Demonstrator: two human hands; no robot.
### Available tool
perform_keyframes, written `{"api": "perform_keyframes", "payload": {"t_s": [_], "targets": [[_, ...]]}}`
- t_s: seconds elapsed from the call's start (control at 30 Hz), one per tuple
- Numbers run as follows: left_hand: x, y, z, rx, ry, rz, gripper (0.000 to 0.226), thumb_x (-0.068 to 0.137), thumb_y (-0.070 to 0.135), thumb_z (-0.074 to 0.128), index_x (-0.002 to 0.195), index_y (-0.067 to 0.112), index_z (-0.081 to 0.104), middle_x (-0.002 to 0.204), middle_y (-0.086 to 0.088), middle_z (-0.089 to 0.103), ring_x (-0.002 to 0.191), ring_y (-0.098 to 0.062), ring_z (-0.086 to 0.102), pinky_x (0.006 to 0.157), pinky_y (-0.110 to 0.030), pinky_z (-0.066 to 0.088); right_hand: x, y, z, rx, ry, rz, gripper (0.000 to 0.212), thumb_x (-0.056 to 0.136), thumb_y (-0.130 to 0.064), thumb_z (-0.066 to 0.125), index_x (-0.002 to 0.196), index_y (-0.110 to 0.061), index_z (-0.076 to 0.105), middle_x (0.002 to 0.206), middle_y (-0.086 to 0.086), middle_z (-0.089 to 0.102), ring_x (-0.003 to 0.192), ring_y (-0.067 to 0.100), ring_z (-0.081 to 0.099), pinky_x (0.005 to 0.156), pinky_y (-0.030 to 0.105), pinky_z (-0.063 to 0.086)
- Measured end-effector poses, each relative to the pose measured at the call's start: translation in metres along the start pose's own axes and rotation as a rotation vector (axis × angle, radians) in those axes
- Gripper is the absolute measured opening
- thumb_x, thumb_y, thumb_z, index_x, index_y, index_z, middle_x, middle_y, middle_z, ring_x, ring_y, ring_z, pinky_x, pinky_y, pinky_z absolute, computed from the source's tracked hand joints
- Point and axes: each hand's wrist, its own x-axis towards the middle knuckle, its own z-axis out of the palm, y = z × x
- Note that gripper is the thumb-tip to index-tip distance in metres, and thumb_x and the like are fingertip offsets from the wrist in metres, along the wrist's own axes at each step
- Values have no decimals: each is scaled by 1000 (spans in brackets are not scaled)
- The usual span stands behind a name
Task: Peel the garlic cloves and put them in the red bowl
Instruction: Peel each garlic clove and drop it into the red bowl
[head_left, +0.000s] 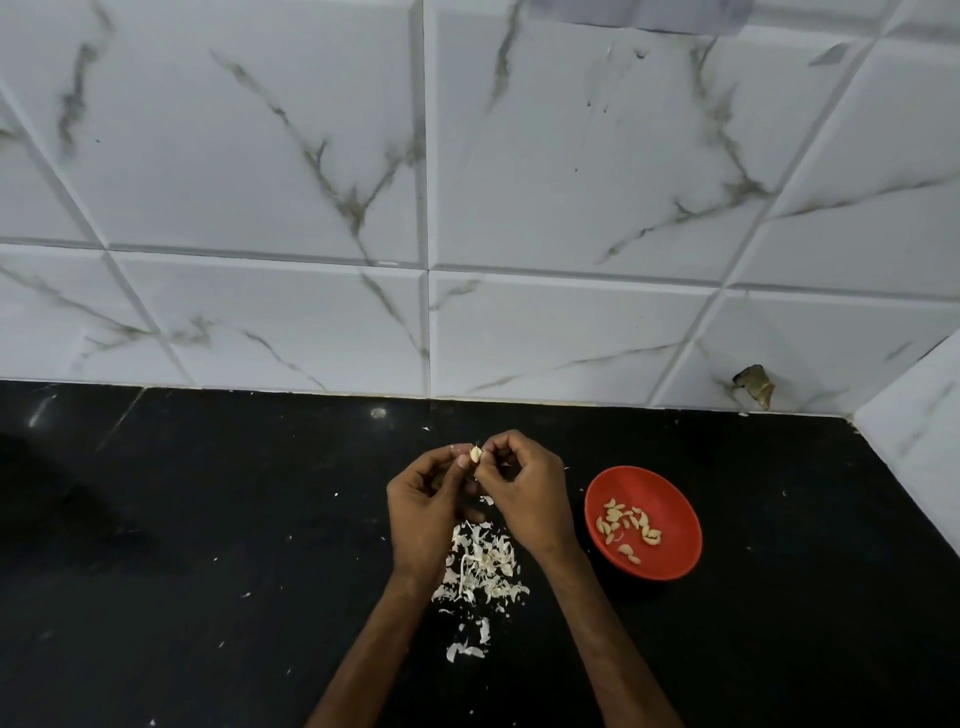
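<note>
Much of what we would like to see is tucked away: our fingers curl inward, so the undersides of both hands and most of the garlic clove (475, 454) are hidden, and only a small pale tip of it shows between the fingertips. We cannot tell how much skin remains on it. Our forearms are cut off by the lower edge of the view, and the far left of the black countertop (208, 519) sinks into shadow where nothing can be made out. A small brownish mark low on the tiled wall (311, 182) at the right is too unclear for us to name. Our left hand (423, 504) is closed around the clove, pinching it at the fingertips, and our right hand (522, 491) meets it there, its thumb and forefinger closed on the same clove from the other side. The clove sits at the top of both hands, raised above the counter, toward the wall. Beneath and between our wrists lies a heap of white garlic skins (480, 569), with stray flakes scattered around it. The red bowl (643, 522) stands on the counter just to the right of our right hand, not touching it, with a loose cluster of peeled cloves (628, 525) inside.
</note>
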Motion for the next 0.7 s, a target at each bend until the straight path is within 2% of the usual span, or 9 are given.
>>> {"api": "perform_keyframes", "payload": {"t_s": [0.13, 0.33, 0.47, 0.6, 0.7], "targets": [[1, 0, 0, -4, -9, -20, 12, 91, 6, 70, 102, 5, 74, 88, -19, 74, 68, -23, 67, 48, -32, 55, 1, 0, 0, -49, -13, -64, 5, 89, -12, 72, 87, -9, 68, 80, -5, 67, 74, 11, 67, 65, 19, 54], [0, 1, 1, -25, -2, -24, 13, 92, 4, 68, 104, 1, 73, 81, -13, 72, 64, -17, 64, 45, -30, 54, 0, 1, 0, 87, -23, 59, 5, 93, -7, 67, 90, -9, 70, 79, -5, 70, 73, 6, 68, 66, 19, 55], [1, 2, 2, -34, 20, -5, 13, 94, 3, 66, 105, 0, 72, 80, -13, 72, 64, -20, 65, 44, -29, 53, 1, 3, 1, 146, -39, 82, 9, 98, -11, 63, 97, -10, 71, 89, -5, 72, 82, 12, 71, 67, 25, 59], [0, 1, 1, 2, 31, 32, 12, 94, 5, 67, 103, 3, 74, 79, -14, 72, 63, -24, 65, 45, -31, 54, 2, 0, 1, 124, -43, 31, 13, 93, -29, 71, 99, -17, 72, 91, -7, 72, 88, 14, 70, 75, 30, 59], [0, -1, -2, 38, 41, 53, 12, 93, 6, 68, 103, 8, 74, 80, -15, 72, 65, -26, 65, 47, -33, 55, 1, 2, 2, 119, -54, 33, 12, 91, -27, 76, 97, -17, 72, 90, -7, 72, 87, 15, 71, 77, 36, 61]]}}
